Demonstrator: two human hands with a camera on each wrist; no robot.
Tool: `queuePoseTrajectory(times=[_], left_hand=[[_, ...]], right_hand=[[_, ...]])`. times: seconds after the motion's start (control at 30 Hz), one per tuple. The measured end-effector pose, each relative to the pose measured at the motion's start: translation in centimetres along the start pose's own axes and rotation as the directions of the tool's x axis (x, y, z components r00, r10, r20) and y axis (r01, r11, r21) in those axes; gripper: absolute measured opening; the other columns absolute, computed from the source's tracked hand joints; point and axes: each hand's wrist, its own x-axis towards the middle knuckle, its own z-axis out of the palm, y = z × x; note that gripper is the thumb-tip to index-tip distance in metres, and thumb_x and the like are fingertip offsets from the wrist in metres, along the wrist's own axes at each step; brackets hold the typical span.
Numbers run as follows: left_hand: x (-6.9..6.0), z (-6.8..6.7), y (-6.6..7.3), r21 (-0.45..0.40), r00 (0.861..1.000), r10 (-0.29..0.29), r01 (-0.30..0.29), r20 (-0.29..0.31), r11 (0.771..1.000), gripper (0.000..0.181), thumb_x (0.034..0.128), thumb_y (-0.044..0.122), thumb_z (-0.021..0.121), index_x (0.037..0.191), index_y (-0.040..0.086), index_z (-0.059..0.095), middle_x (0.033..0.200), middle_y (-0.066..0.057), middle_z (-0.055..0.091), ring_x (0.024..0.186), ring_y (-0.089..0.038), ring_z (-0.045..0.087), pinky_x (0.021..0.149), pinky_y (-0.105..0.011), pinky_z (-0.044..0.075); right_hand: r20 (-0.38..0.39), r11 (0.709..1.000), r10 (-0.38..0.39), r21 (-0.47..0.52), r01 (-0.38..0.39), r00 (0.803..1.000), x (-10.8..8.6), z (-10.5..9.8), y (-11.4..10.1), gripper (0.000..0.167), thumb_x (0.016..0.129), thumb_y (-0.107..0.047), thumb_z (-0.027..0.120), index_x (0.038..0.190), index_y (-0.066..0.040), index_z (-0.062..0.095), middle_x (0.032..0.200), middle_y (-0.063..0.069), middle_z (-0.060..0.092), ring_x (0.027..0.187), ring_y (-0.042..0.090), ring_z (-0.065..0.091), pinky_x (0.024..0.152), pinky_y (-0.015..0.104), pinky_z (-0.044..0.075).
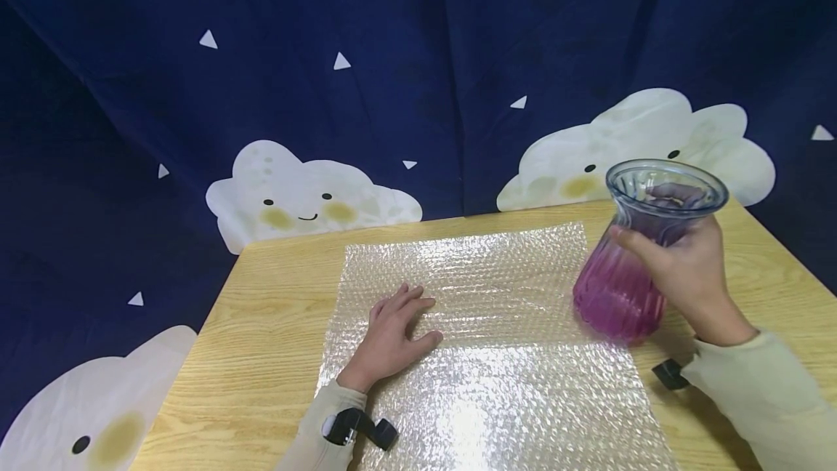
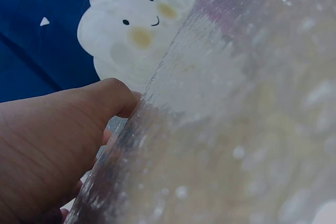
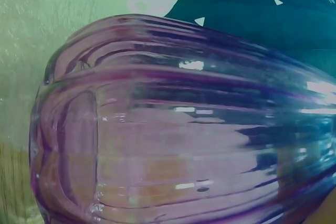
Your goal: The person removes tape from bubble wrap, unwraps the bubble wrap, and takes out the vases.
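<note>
A ribbed glass vase [image 1: 617, 289], blue at the rim and fading to purple-pink at the base, is gripped round its neck by my right hand [image 1: 693, 275]. It tilts slightly over the right edge of a sheet of bubble wrap [image 1: 497, 289]. Whether its base touches the sheet I cannot tell. My left hand [image 1: 395, 333] rests on the left part of the bubble wrap with its fingers spread. The right wrist view is filled by the side and base of the vase [image 3: 157, 124]. In the left wrist view the thumb [image 2: 113, 95] lies against the wrap.
The bubble wrap lies flat on a light wooden table [image 1: 275, 311], with a crease running across it. Behind the table hangs a dark blue curtain [image 1: 392, 115] with white clouds and small triangles. Wood shows on both sides of the sheet.
</note>
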Motion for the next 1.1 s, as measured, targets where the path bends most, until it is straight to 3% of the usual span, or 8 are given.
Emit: queuePoseTrajectory(times=[0.63, 0.9, 1.1], left_hand=[[-0.2, 0.1, 0.0, -0.01, 1.0, -0.005, 0.005, -0.004, 1.0, 0.062, 0.0915, 0.048, 0.07, 0.145, 0.019, 0.059, 0.165, -0.01, 0.043, 0.16, -0.034, 0.027, 0.128, -0.061, 0.016], [0.0, 0.1, -0.1, 0.001, 1.0, 0.009, -0.009, -0.007, 1.0, 0.062, 0.0919, 0.048, 0.07, 0.145, 0.019, 0.06, 0.165, -0.01, 0.043, 0.16, -0.034, 0.027, 0.127, -0.06, 0.017], [0.0, 0.0, 0.0, 0.0, 1.0, 0.015, -0.015, -0.007, 1.0, 0.061, 0.0921, 0.048, 0.069, 0.145, 0.019, 0.06, 0.165, -0.011, 0.043, 0.16, -0.034, 0.027, 0.127, -0.061, 0.017]], right_hand=[[-0.02, 0.997, 0.017, -0.081, -0.019, 1.0, 0.4, -0.5, 0.7, 0.08, 0.074, 0.011, 0.082, 0.145, -0.01, 0.052, 0.121, -0.015, 0.064, 0.109, 0.001, 0.063, 0.091, 0.007, 0.049], [-0.051, 0.997, 0.004, -0.076, -0.008, 0.999, 0.6, -0.9, 0.9, 0.082, 0.072, 0.012, 0.082, 0.144, -0.014, 0.054, 0.123, -0.013, 0.064, 0.11, 0.002, 0.063, 0.092, 0.006, 0.05], [-0.057, 0.992, 0.027, -0.125, -0.034, 0.998, 0.8, -1.3, 1.2, 0.083, 0.074, 0.008, 0.083, 0.146, -0.019, 0.052, 0.125, -0.017, 0.061, 0.113, 0.0, 0.06, 0.093, 0.006, 0.048]])
